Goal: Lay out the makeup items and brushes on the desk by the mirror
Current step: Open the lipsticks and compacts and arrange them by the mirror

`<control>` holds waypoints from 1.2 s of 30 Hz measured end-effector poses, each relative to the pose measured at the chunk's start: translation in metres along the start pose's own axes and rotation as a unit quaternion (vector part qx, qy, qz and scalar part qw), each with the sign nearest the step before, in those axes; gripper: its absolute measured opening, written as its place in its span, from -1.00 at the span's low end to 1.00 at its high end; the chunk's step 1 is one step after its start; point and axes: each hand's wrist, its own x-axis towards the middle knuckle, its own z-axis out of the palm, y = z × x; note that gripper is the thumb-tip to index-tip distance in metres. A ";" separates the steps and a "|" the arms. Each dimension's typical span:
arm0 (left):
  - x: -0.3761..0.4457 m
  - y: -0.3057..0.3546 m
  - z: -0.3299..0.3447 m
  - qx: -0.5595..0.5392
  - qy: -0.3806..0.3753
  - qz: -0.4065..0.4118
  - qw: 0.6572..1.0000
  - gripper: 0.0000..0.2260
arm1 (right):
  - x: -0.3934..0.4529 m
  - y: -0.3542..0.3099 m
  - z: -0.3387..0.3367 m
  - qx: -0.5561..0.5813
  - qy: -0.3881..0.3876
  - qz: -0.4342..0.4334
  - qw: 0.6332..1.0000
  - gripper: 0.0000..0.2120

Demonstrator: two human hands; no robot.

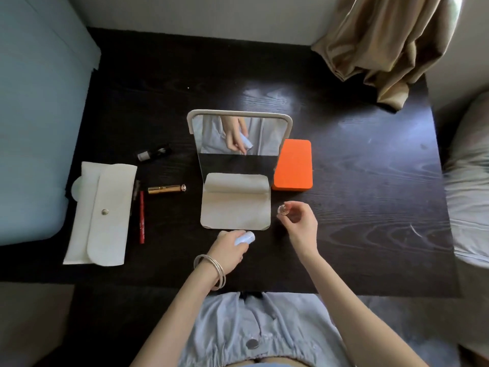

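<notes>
Just in front of the mirror, a pale blue tube is gripped by the left hand, while a small clear cap is pinched by the right hand off the mirror's right front corner.

Mirror mid-desk, box just right, pouch, pencil and tube left
</notes>
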 end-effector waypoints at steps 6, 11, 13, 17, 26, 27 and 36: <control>0.006 0.003 0.011 0.035 0.042 0.013 0.998 -0.78 | 0.033 0.015 0.011 -0.039 -0.015 -0.010 0.999 -0.80; 0.010 0.011 0.014 0.024 0.073 0.011 0.997 -0.78 | 0.043 0.018 0.015 -0.044 -0.016 0.000 0.999 -0.84; 0.012 0.014 0.015 0.028 0.075 0.013 0.997 -0.81 | 0.043 0.019 0.015 -0.053 -0.020 -0.001 0.998 -0.83; 0.016 0.020 0.018 0.032 0.084 0.020 0.996 -0.79 | 0.042 0.020 0.014 -0.060 -0.021 0.004 0.998 -0.82; 0.015 0.029 0.022 0.033 0.166 0.007 0.985 -0.71 | 0.018 0.009 -0.001 -0.003 0.000 0.082 0.997 -0.71; 0.016 0.031 0.023 0.042 0.182 0.016 0.982 -0.73 | 0.010 0.008 -0.007 -0.006 -0.021 0.081 0.996 -0.75; 0.024 0.048 0.052 0.049 0.169 0.116 0.978 -0.79 | -0.011 0.005 -0.037 -0.062 -0.241 -0.027 0.968 -0.72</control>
